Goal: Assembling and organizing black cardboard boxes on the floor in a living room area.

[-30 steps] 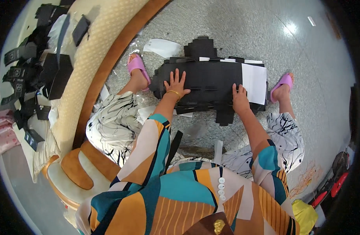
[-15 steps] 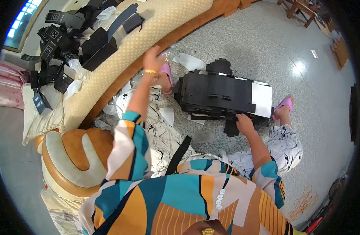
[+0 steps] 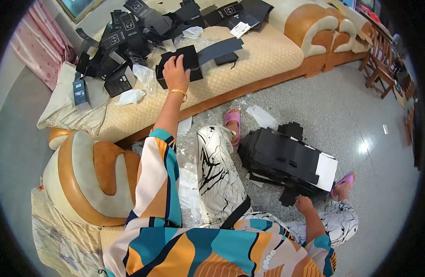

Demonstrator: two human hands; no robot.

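My left hand reaches over the sofa and rests on an open black cardboard box, its fingers bent over the box's near wall. A long dark flap sticks out from that box to the right. On the floor between my feet lies a stack of flattened black boxes, with a white sheet showing at its right end. My right hand is closed at the stack's near edge, beside a black flap. What its fingers hold, if anything, is hidden.
More open black boxes crowd the sofa, with crumpled clear plastic and a small dark pouch among them. A padded armrest stands at my left. White scraps litter the floor. Wooden chairs stand far right.
My view has swung left toward the sofa. My left hand has gone from above the sofa's front edge onto the open black box. My right hand stays by the stack, now more tightly curled.
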